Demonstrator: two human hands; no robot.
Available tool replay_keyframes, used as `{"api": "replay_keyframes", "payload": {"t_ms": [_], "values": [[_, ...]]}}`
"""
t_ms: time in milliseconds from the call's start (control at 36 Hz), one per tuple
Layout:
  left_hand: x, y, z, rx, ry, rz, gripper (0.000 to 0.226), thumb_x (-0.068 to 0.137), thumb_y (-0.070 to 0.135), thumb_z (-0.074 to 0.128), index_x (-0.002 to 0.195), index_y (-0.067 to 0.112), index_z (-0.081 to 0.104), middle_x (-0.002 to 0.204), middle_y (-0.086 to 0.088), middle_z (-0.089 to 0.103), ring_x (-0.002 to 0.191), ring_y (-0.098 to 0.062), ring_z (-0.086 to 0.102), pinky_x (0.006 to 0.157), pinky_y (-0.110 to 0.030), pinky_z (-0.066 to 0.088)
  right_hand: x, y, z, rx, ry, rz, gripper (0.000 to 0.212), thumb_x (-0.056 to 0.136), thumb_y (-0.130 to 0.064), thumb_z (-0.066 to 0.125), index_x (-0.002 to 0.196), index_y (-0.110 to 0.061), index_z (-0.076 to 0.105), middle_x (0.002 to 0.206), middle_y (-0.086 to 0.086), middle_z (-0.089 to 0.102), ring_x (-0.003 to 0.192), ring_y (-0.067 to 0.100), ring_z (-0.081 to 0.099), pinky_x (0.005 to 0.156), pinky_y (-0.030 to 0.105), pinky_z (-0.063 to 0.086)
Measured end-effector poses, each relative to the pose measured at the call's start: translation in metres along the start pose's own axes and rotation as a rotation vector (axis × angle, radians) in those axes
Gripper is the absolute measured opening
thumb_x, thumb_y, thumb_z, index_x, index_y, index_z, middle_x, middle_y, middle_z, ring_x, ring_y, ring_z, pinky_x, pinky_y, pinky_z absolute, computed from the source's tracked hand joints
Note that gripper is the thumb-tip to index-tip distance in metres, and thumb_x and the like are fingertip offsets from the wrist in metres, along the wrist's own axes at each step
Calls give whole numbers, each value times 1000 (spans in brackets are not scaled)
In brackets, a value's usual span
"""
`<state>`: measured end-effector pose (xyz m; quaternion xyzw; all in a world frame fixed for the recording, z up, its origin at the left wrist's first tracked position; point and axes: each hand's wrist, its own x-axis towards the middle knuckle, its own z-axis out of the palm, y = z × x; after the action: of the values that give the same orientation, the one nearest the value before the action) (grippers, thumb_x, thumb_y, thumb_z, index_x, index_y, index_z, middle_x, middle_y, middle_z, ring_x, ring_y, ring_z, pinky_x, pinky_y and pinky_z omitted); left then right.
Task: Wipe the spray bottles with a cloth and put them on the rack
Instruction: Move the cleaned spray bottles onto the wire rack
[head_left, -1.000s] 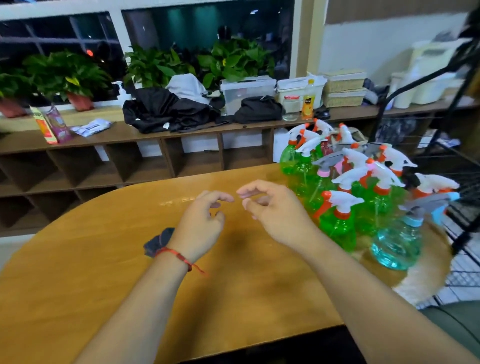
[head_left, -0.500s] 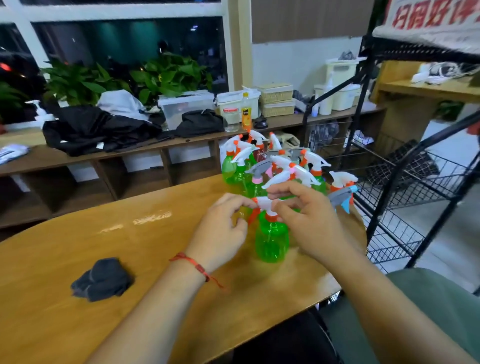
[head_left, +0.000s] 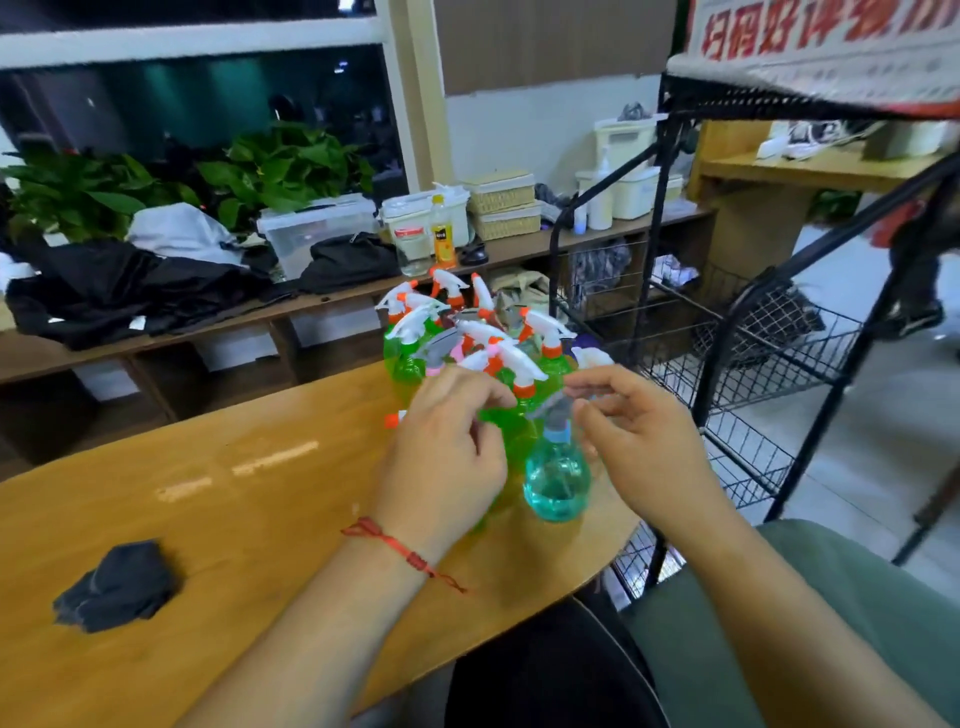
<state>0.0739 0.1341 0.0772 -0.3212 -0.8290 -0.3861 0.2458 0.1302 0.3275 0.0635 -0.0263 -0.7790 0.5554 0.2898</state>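
Head view: on the right end of the table (head_left: 234, 493) stands a cluster of green bottles (head_left: 410, 358) with white and orange spray heads. A teal bottle (head_left: 556, 483) with a grey head (head_left: 553, 410) stands upright at the near edge of the cluster. The left hand (head_left: 447, 447) has its fingers curled, and their tips are close to the orange collar of a green bottle; whether it grips anything cannot be told. The right hand (head_left: 644, 447) is just right of the teal bottle, with its forefinger above the grey head and its thumb beside it. The blur hides whether they pinch it. The dark cloth (head_left: 117, 584) lies crumpled on the near left of the table, well apart from both hands. The black wire rack (head_left: 779, 374) stands just right of the table.
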Motion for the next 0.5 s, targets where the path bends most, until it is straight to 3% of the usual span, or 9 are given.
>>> {"api": "replay_keyframes", "payload": {"t_ms": [83, 139, 222, 306, 389, 500], "values": [[11, 12, 16, -10, -47, 31, 32, 78, 4, 51, 97, 21, 70, 100, 8, 59, 95, -13, 52, 100, -16, 39, 14, 7, -21, -90, 33, -26, 24, 99, -6, 66, 112, -24, 76, 105, -9, 73, 93, -2, 69, 76, 20, 59], [18, 17, 26, 7, -96, 46, 32, 78, 6, 50, 98, 21, 69, 102, 6, 59, 99, -17, 53, 97, -27, 44, 28, 16, -34, -299, 61, -99, 23, 99, -10, 66, 116, -24, 75, 111, -11, 71, 101, 1, 65, 86, 19, 54], [28, 23, 40, 11, -138, 54, 31, 78, 8, 51, 99, 23, 69, 103, 10, 56, 103, -17, 52, 91, -34, 46, 54, 32, -50, -593, 88, -178, 24, 99, -12, 63, 120, -22, 72, 120, -9, 66, 112, 10, 56, 88, 11, 41], [38, 28, 53, 23, -168, 56, 31, 79, 8, 51, 99, 25, 69, 104, 14, 54, 104, -18, 51, 91, -37, 47, 83, 42, -57, -741, 26, -159, 37, 99, -5, 58, 133, -17, 67, 136, 0, 62, 128, 21, 52, 101, 34, 47], [51, 28, 61, 57, -200, 50, 32, 78, 12, 48, 99, 25, 68, 106, 8, 58, 103, -20, 50, 91, -41, 48, 119, 49, -56, -839, -125, -77, 48, 103, -6, 53, 151, -14, 52, 153, 6, 50, 140, 27, 47, 111, 39, 42], [67, 23, 64, 107, -257, 22, 34, 79, 18, 44, 102, 27, 68, 109, 6, 58, 105, -21, 48, 92, -45, 48, 163, 63, -51, -956, -249, 43, 49, 103, -7, 51, 151, -7, 47, 155, 15, 46, 141, 37, 42, 114, 49, 42]]}}
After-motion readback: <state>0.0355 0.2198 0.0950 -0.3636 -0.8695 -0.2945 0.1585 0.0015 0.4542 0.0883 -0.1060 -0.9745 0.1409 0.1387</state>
